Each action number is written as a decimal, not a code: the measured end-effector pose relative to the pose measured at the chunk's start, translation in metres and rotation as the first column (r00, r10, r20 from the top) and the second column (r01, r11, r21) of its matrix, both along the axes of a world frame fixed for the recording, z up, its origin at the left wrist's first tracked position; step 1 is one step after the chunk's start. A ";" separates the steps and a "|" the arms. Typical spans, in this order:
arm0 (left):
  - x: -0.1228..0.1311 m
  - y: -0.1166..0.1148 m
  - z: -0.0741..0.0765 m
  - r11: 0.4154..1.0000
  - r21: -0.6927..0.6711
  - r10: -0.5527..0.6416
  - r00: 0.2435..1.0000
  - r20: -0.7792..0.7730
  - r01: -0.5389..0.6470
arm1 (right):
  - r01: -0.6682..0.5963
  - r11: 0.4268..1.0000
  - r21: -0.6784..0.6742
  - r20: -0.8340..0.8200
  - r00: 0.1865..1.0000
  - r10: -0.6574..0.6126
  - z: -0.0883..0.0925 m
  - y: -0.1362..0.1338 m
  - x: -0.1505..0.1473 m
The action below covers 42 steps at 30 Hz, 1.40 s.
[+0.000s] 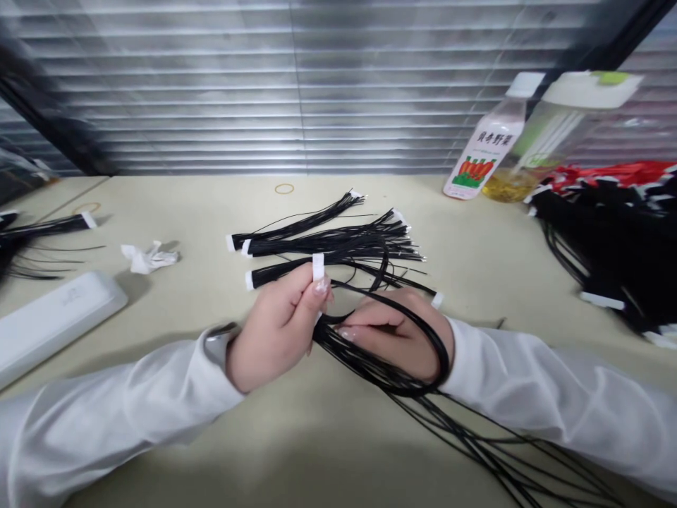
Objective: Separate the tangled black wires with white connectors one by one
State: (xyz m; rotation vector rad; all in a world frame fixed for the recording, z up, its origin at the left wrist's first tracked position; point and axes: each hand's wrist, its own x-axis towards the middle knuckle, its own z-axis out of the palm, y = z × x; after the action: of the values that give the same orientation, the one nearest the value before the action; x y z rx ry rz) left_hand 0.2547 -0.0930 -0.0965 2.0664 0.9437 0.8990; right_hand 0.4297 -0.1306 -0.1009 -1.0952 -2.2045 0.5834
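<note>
In the head view, my left hand (278, 324) pinches the end of a black cable bundle (364, 363), where a white connector (318, 267) stands up above the thumb. My right hand (402, 331) is closed around wires of the same bundle, just right of the left hand; some of its fingers are hidden. One strand loops over the back of the right hand, and the loose wires trail to the lower right. Just beyond my hands lie several black wire bundles (317, 245) with white connectors at their left ends.
A pink-labelled bottle (484, 152) and a clear jug (560, 134) stand at the back right, beside a heap of black cables (613, 240). On the left are a white case (58, 324), crumpled tissue (149, 258) and more wires (47, 227). A rubber band (284, 185) lies near the blinds.
</note>
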 end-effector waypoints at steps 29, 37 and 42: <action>0.005 0.005 0.005 0.938 -0.342 0.092 0.994 0.065 -0.064 | 0.127 0.907 0.401 0.570 0.741 -0.355 0.025 0.007 0.022; 0.003 0.006 0.004 0.943 -0.332 0.019 0.999 0.029 -0.009 | 0.568 0.790 0.233 -0.439 0.786 -0.436 0.067 0.021 0.048; 0.001 0.005 0.001 0.952 -0.301 -0.056 0.998 0.020 0.060 | 0.350 0.926 -0.143 -0.619 0.698 -0.360 0.053 0.014 0.027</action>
State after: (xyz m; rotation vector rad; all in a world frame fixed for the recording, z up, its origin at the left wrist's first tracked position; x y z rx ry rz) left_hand 0.2559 -0.0884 -0.0957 1.8159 0.9451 0.6871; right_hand 0.4570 -0.1164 -0.0482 -1.0868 -1.3529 0.6726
